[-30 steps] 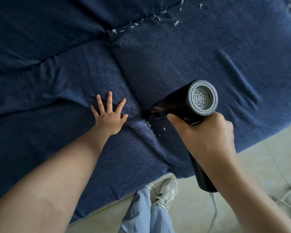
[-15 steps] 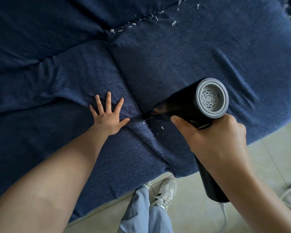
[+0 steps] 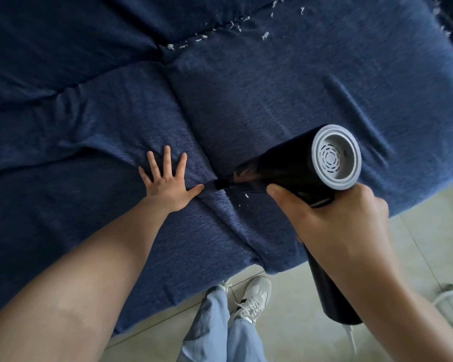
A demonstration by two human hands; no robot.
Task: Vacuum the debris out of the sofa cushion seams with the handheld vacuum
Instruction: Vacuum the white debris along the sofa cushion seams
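Right hand (image 3: 335, 226) gripped black handheld vacuum (image 3: 293, 163), fingers wrapped round handle. Nozzle tip sat in seam (image 3: 191, 131) between blue sofa cushions (image 3: 285, 87), just beside left thumb. Left hand (image 3: 168, 181) lay flat, fingers spread, on cushion. White debris (image 3: 246, 196) lay under nozzle; more scraps (image 3: 264, 35) lay along far seam.

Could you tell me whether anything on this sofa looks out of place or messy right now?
Yes: white debris lies scattered along the back seam, with a few flecks by the vacuum nozzle at the seam between cushions. The blue sofa cover is also wrinkled.
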